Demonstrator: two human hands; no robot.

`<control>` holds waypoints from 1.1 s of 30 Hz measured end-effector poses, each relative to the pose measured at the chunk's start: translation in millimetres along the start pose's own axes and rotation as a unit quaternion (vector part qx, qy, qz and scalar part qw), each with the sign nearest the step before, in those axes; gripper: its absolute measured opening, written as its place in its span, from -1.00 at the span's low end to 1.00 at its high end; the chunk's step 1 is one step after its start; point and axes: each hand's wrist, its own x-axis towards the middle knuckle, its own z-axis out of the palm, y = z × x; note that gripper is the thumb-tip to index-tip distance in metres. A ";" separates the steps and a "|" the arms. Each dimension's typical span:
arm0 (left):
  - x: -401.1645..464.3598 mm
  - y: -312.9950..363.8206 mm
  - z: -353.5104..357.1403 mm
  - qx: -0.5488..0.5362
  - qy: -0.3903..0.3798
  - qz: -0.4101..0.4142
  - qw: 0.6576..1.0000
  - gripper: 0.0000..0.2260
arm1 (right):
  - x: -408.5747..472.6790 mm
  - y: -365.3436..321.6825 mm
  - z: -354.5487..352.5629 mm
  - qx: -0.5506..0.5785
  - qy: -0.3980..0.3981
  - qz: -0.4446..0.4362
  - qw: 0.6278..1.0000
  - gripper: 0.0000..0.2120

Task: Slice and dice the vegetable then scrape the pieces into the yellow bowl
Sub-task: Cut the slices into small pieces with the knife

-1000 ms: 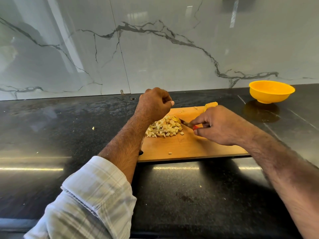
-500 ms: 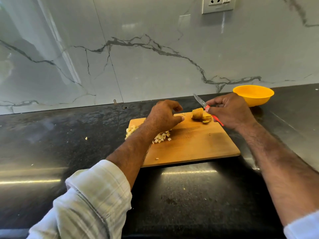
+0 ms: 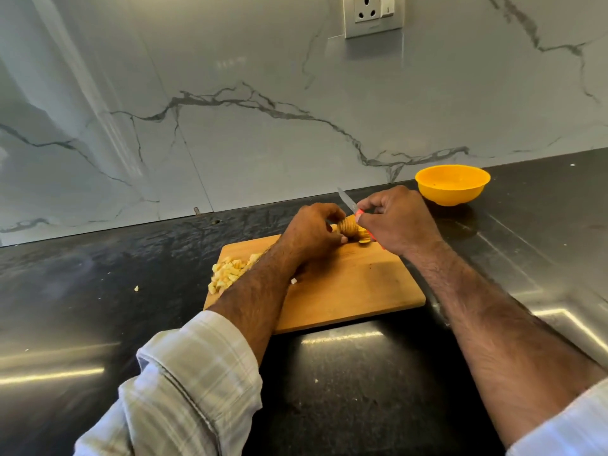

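On the wooden cutting board [image 3: 345, 291], the left hand [image 3: 312, 233] gripped a sliced vegetable [image 3: 349, 228] while the right hand [image 3: 394, 222] held a red-handled knife [image 3: 350, 205] (blade pointing up); diced pieces [image 3: 227, 276] lay left, yellow bowl [image 3: 452, 185] beyond.

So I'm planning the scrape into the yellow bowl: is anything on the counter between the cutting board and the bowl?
Nothing visible lies on the dark counter between the cutting board and the yellow bowl. Only the right hand, holding the knife, hovers over that side.
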 end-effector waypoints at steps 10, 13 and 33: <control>-3.4 -11.3 2.4 0.026 0.050 0.029 0.998 -0.67 | -0.8 1.4 1.8 -0.014 -0.014 -0.005 1.000 -0.70; -5.7 -12.1 0.6 0.034 0.044 0.039 0.998 -0.67 | -1.5 1.5 1.5 -0.017 -0.015 -0.002 1.000 -0.70; -9.8 -21.0 -20.0 0.048 0.018 0.071 0.996 -0.84 | -4.5 -6.3 1.3 -0.003 -0.080 0.054 0.995 -0.71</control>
